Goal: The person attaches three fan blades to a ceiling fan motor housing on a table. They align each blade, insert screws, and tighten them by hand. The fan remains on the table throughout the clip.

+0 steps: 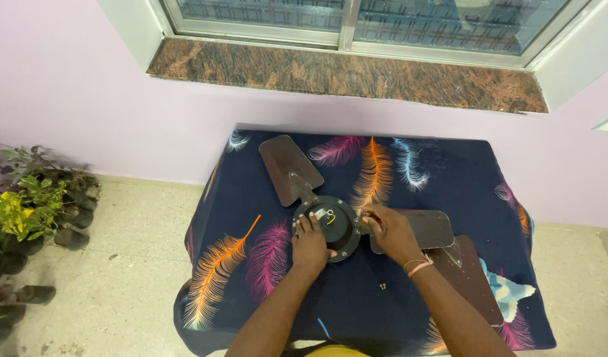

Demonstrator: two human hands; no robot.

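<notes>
The fan hub [335, 225] lies near the middle of the table [449, 178], on a dark cloth with feather prints. The left hand [309, 244] rests on the hub's near-left edge, fingers pressed together and flat on the rim. The right hand [391, 231] sits just right of the hub over a blade [426, 228] — its fingertips seem to pinch something small at the rim, too small to tell. Another blade [289, 168] reaches up-left from the hub. Two screws [383, 287] lie below it. Potted plants [26, 205] stand far left.
</notes>
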